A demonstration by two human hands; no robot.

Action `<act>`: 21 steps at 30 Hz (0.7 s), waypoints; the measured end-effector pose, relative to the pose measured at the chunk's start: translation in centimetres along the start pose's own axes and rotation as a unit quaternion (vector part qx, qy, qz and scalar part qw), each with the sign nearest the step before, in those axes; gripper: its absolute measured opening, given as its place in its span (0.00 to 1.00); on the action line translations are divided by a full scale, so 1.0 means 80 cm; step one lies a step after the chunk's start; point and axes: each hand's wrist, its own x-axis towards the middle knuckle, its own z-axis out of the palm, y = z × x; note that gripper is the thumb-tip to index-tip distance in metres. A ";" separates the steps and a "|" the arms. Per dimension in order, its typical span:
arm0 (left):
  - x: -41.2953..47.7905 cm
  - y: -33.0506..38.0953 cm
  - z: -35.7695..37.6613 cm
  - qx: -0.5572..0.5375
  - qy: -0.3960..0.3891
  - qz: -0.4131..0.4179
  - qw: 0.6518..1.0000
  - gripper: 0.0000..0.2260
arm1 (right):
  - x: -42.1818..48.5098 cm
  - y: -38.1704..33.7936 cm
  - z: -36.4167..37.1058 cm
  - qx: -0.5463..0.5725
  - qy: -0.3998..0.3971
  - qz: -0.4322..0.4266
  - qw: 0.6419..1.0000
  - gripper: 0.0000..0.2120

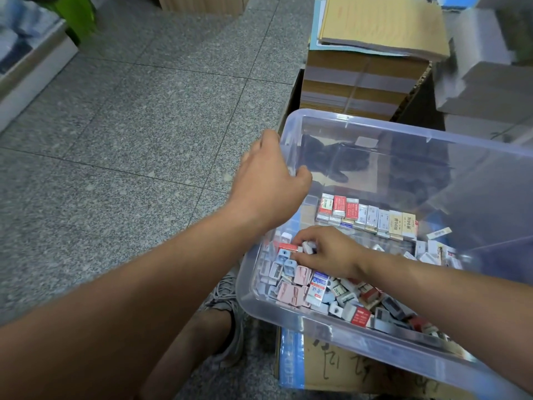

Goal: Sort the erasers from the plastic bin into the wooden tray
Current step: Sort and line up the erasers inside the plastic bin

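My right hand (pixel 328 255) is inside the plastic bin (pixel 288 313), near its left wall. The fingers are curled down and pinch a small pale eraser (pixel 308 248) at the top of the pile. A red-sleeved eraser (pixel 288 247) lies just beside the fingertips; I cannot tell whether it is held too.

My left hand (pixel 268 180) is higher and farther out. It clasps the bin's left rim, thumb inside the wall and fingers outside, and I judge it is steadying the bin, which sits tilted.

The loose erasers (pixel 317 287) fill the near half of the bin, directly under and around my right hand, jumbled at all angles. There are too many to count, several dozen at least, in pink, grey, white and red.

Beyond my right hand, farther from me and to the right, a neat row of erasers (pixel 366 216) stands on edge. Its long axis runs left to right. I count about eight in the top line, with more partly hidden beneath.

I cannot clearly make out the wooden tray; the row may be sitting in it. If so, the next move is a short reach away and rightward, and my right hand is the nearer one.

There is one bin. It rests on a cardboard box (pixel 331 368) on the speckled grey floor (pixel 129 140). One grey shoe (pixel 227 301) shows beside the box. A stack of tan paper pads (pixel 380 24) stands behind the bin.
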 end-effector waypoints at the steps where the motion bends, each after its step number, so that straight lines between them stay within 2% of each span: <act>1: 0.000 0.000 0.000 0.002 0.000 -0.001 1.000 0.18 | -0.001 -0.001 -0.002 0.007 -0.001 0.005 1.000 0.12; 7: 0.000 -0.001 -0.001 0.000 -0.002 -0.004 1.000 0.18 | -0.003 -0.013 -0.016 0.021 -0.044 0.043 0.998 0.16; 13: 0.000 -0.001 -0.001 -0.004 -0.006 -0.006 1.000 0.18 | -0.001 -0.021 -0.026 0.011 -0.085 0.012 0.996 0.08; 21: 0.002 -0.003 -0.002 0.002 -0.012 -0.003 1.000 0.19 | -0.025 -0.017 -0.055 0.055 -0.012 0.059 0.997 0.09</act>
